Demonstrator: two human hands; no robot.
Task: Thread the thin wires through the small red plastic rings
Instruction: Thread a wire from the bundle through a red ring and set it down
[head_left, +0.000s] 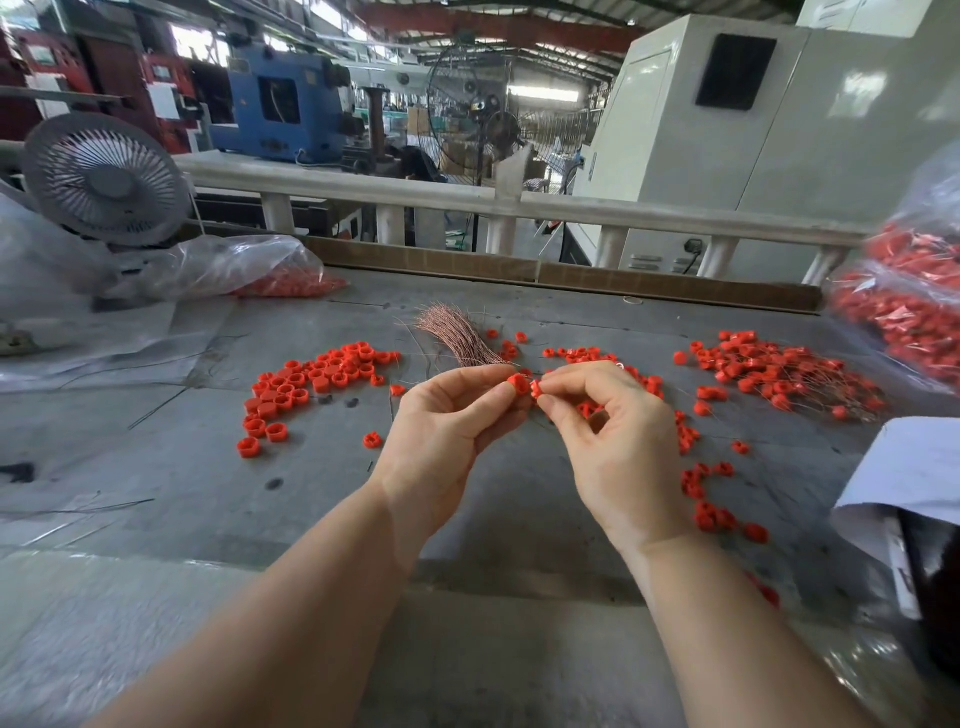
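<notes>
Between the left hand (447, 415) and right hand (613, 431), each pinches a red ring (518, 385); right of them lie wired rings (779, 374), left many unthreaded rings (311, 379), so much remains.

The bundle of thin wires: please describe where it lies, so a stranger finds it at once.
On the grey table, look just beyond the two hands, between the red ring piles. The bundle of thin wires fans out there, the only coppery, hair-like thing among red plastic.

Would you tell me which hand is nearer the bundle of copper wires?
Left. The left hand sits just below the bundle of copper wires, fingertips almost at its base; the right hand is farther to the right.
</notes>
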